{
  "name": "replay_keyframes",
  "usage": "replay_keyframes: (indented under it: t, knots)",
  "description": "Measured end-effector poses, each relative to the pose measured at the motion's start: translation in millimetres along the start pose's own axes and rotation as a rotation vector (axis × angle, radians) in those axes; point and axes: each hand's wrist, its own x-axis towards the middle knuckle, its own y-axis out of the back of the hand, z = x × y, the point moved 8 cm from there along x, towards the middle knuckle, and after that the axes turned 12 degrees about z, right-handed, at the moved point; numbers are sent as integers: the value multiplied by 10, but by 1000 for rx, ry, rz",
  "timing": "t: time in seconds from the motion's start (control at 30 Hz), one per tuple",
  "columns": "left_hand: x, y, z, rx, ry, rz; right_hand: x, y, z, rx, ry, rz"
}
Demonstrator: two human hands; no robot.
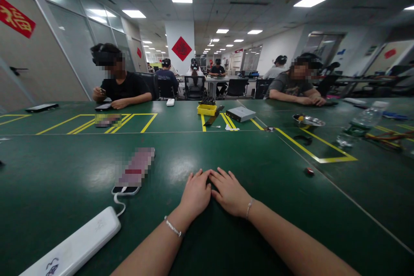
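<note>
"Hands' status, pls?"

"Per my remote feed: bare L hand and bare R hand lie palm-down on the glossy green tabletop, fingers nearly straight, slightly spread, index tips meeting, gripping nothing. Slim, pink-screened phone sits L of them, untouched, w/ thin white cable plugged in."

"Done vs. left?"

"Done: cable's in. No handling under way, I'd judge; remainder not shown."

"Obscured?"

"Phone display's pixelated. Palms hidden. Long, rounded white plastic block cut off lower L; its join w/ cable unclear."
</note>
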Motion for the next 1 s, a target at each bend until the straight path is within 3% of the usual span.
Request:
replay_keyframes:
  t: [0.1,0.17,0.23,0.3,0.4,0.47,0.53,0.8,1.0]
  knots:
    - [-5,17,0,4,-3,8,77,170,200,-60,-5,59]
    - [-6,38,-8,0,-1,20,108,473,556,-195,-135,187]
    - [-8,58,-5,-7,-7,28,-13,901,1054,-404,-369,353]
    - [-9,75,6,-13,-15,30,-313,1334,1565,-597,-629,487]
    - [-9,85,12,-16,-14,32,-895,1721,2226,-687,-988,521]
    - [-7,81,7,-13,-12,33,-1224,1766,2536,-615,-1189,466]
    - [-5,72,1,-11,-15,32,-1402,1719,2696,-525,-1299,424]
    - [-10,62,-11,-27,-18,33,-1236,1576,2741,-463,-1179,374]
    - [-12,76,3,-30,-30,26,-1187,1552,2710,-474,-1183,333]
